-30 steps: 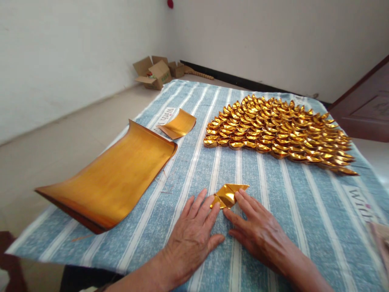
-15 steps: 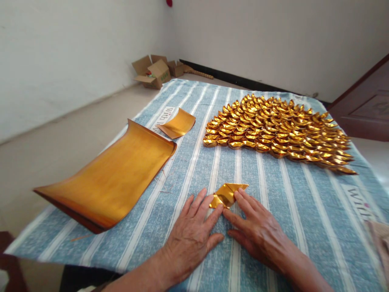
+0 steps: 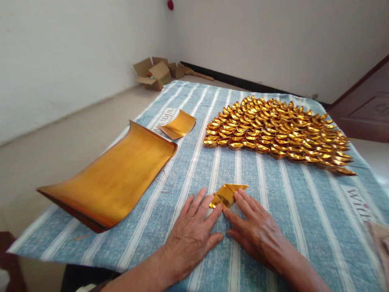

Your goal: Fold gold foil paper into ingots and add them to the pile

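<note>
A small piece of folded gold foil paper (image 3: pixel 227 195), shaped like a slanted diamond, lies flat on the striped cloth in front of me. My left hand (image 3: pixel 194 233) rests at its lower left, fingers stretched out, with a fingertip touching the near edge. From the right, my right hand (image 3: pixel 257 223) presses fingertips on the paper's right and near edges, its fingers extended. Farther back spreads a large cluster of folded gold paper ingots (image 3: pixel 273 129), set in close rows. On the left lies a curling stack of gold paper sheets (image 3: pixel 112 174).
A smaller curled piece of gold paper (image 3: pixel 178 123) lies beyond the big stack. Blue-and-white striped cloth (image 3: pixel 185 170) covers the table. Cardboard boxes (image 3: pixel 154 75) stand on the floor near the wall corner. A brown door (image 3: pixel 367 105) is at the far right.
The view has shifted very slightly. Both hands stay in nearly the same place on the folded paper, and a crease near its left end now shows more clearly.
</note>
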`<action>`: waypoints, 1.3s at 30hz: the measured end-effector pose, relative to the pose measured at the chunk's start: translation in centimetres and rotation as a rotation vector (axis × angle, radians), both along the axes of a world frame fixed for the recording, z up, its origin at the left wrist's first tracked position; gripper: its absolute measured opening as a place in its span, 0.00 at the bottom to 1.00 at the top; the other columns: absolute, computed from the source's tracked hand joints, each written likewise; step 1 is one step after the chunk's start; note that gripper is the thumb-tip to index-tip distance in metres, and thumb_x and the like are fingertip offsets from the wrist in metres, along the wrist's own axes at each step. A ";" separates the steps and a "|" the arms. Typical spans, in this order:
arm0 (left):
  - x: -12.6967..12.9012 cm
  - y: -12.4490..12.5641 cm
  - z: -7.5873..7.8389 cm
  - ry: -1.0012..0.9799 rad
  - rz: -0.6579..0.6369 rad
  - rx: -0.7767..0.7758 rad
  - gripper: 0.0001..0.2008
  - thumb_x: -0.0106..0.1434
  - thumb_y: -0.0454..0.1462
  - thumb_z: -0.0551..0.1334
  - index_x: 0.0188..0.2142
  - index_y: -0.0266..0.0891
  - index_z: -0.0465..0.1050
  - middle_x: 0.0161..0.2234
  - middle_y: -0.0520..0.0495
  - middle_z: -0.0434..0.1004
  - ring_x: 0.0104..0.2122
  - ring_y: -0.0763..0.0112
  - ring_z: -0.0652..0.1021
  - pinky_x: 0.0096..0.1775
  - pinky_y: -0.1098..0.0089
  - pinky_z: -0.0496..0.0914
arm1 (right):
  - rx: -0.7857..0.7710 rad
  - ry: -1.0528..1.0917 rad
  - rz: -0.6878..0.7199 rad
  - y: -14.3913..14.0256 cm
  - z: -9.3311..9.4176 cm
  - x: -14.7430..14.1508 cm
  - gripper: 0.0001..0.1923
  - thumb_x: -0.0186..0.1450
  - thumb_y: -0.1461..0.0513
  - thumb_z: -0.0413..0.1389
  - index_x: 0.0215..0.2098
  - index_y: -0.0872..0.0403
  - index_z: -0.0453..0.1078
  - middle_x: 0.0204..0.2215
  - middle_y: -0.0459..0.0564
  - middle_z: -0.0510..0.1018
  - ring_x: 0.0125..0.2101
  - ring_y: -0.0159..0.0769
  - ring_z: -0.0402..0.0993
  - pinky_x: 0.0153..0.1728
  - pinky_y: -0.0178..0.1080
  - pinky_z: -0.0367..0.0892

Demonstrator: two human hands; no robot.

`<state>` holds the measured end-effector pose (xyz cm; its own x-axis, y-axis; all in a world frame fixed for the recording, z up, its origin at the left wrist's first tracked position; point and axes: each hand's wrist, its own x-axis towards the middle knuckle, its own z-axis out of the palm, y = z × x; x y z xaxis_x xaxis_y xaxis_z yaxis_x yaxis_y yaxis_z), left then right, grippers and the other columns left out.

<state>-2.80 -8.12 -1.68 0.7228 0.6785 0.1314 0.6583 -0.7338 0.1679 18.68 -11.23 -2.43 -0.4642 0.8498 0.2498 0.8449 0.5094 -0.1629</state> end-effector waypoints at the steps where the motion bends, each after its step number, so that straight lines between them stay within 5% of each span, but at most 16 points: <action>1: 0.0 0.0 0.0 0.005 -0.001 -0.002 0.28 0.61 0.45 0.63 0.59 0.42 0.61 0.60 0.40 0.60 0.63 0.48 0.54 0.57 0.46 0.59 | 0.006 -0.002 -0.003 0.0 0.0 0.0 0.25 0.60 0.60 0.60 0.56 0.51 0.65 0.55 0.64 0.63 0.58 0.60 0.59 0.51 0.57 0.66; 15: -0.6 1.0 0.9 0.018 -0.047 -0.027 0.23 0.63 0.46 0.60 0.56 0.43 0.64 0.59 0.43 0.65 0.61 0.53 0.60 0.58 0.47 0.57 | 0.057 0.031 -0.021 0.0 0.0 -0.3 0.18 0.59 0.62 0.61 0.48 0.53 0.70 0.53 0.64 0.66 0.57 0.58 0.62 0.50 0.55 0.67; 24: -2.0 1.9 1.6 0.021 -0.129 -0.011 0.18 0.65 0.38 0.59 0.54 0.41 0.66 0.59 0.43 0.66 0.61 0.55 0.63 0.58 0.45 0.54 | 0.047 0.046 -0.016 0.1 -0.4 -0.1 0.15 0.61 0.61 0.59 0.47 0.51 0.71 0.53 0.60 0.68 0.57 0.55 0.63 0.50 0.55 0.67; 39: -3.7 1.8 1.9 0.047 -0.023 0.010 0.15 0.63 0.41 0.61 0.50 0.44 0.71 0.61 0.38 0.61 0.62 0.47 0.58 0.56 0.40 0.54 | 0.045 0.052 -0.011 0.2 -0.5 0.1 0.13 0.62 0.62 0.58 0.46 0.51 0.71 0.52 0.59 0.69 0.56 0.53 0.64 0.50 0.53 0.67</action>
